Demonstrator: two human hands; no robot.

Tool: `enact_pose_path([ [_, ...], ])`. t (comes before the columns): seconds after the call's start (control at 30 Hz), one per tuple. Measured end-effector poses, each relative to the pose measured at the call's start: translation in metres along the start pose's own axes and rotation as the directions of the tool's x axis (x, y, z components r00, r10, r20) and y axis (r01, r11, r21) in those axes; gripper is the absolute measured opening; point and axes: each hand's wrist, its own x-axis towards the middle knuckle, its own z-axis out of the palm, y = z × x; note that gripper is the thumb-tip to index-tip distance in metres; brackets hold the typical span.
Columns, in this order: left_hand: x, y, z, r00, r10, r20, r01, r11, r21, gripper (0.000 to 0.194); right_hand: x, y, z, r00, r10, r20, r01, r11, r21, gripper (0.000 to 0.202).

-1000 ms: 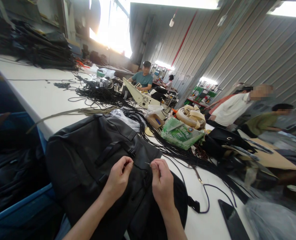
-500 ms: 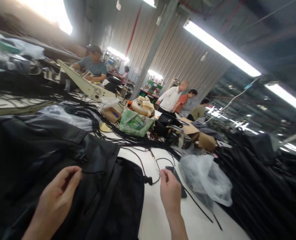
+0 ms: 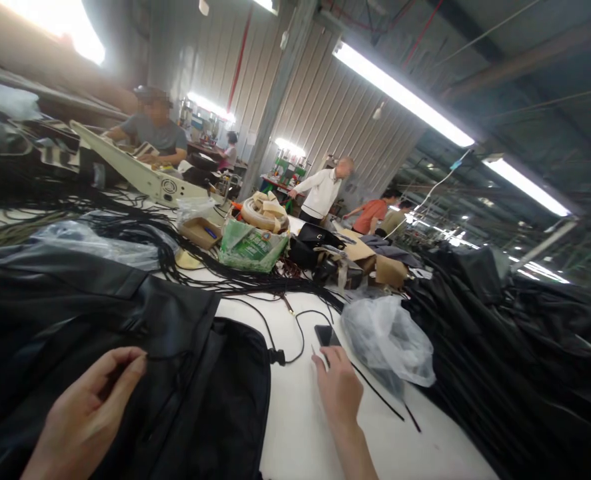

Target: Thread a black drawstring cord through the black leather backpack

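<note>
My left hand (image 3: 92,407) is closed in a pinch on a thin black cord (image 3: 168,357) that runs across a black bag (image 3: 175,307). The bag looks like smooth leather-like material and lies at the left of the table, its dark flap spread toward the middle. My right hand (image 3: 341,387) rests low over the white table, fingers curled around something small and thin that I cannot make out. Just beyond those fingers lies a dark flat object (image 3: 325,335), partly covered by the hand. A black buckle (image 3: 276,357) on a cord sits at the flap's edge.
A clear plastic bag (image 3: 390,340) lies right of my right hand, beside a large heap of black material (image 3: 475,360). Black cords (image 3: 235,283) cross the table's back, near a green bag (image 3: 250,247) holding rolls and a cardboard box (image 3: 200,232). Several people work farther off.
My right hand has moved down onto the table beside the dark flat object, its fingers now around something thin. My left hand keeps its pinch. The camera view has shifted to the right.
</note>
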Motion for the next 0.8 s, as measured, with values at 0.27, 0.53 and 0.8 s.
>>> enact_pose_path([
  [0.27, -0.009, 0.024, 0.004, 0.949, 0.207, 0.24, -0.206, 0.978, -0.029, 0.031, 0.014, -0.165, -0.045, 0.87, -0.465, 0.166, 0.249, 0.704, 0.665, 0.039],
  [0.53, -0.014, 0.047, -0.026, 0.877, 0.378, 0.298, -0.403, 0.915, 0.027, 0.023, 0.009, -0.263, -0.012, 0.735, -0.673, 0.081, 0.287, 0.417, 0.862, 0.035],
  [0.8, -0.016, 0.037, -0.048, 0.941, 0.01, 0.338, 0.003, 0.999, -0.038, 0.053, -0.002, -0.271, 0.011, 0.735, -0.668, -0.117, 0.365, 0.244, 0.898, 0.06],
])
